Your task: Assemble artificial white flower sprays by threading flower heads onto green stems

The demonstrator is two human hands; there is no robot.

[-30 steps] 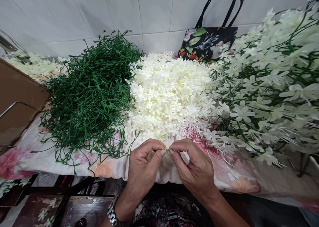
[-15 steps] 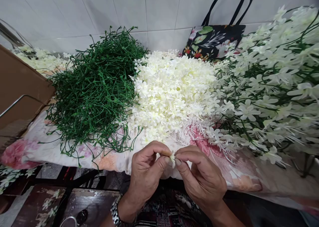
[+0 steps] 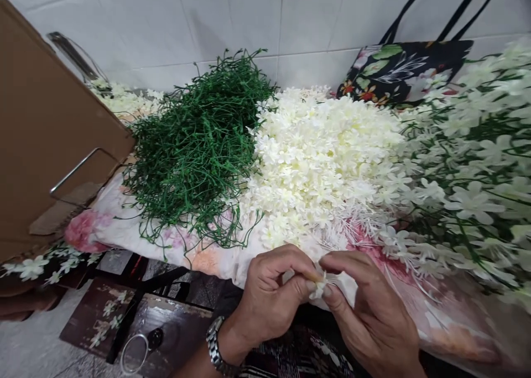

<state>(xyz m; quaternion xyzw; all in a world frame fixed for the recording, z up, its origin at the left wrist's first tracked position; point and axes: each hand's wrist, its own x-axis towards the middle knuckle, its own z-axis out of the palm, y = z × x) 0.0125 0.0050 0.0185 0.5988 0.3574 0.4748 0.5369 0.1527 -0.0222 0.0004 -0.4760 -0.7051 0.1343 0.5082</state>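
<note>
A small white artificial flower (image 3: pixel 317 290) is pinched between the thumb and forefinger of my left hand (image 3: pixel 276 298). From the other side, my right hand (image 3: pixel 375 306) closes its thumb and forefinger on the same flower; thin pale strands show by these fingertips, their other ends hidden. Just beyond both hands lies a heap of loose white artificial blossoms (image 3: pixel 319 151) on a floral cloth (image 3: pixel 136 229). Left of that heap is a tangled pile of green plastic stems (image 3: pixel 194 151). White stamen threads (image 3: pixel 344 229) lie at the heap's near right edge.
Assembled white flowers on green stems (image 3: pixel 477 201) fill the right side. A black floral bag (image 3: pixel 406 71) leans against the tiled wall (image 3: pixel 232 24). At left stands a cardboard box (image 3: pixel 53 135) with a metal wire handle (image 3: pixel 77 171). Below is a dark wooden stool (image 3: pixel 174 323).
The view has turned left, so everything sits further right in the picture. My hands stay together at the small flower, with the fingers slightly shifted.
</note>
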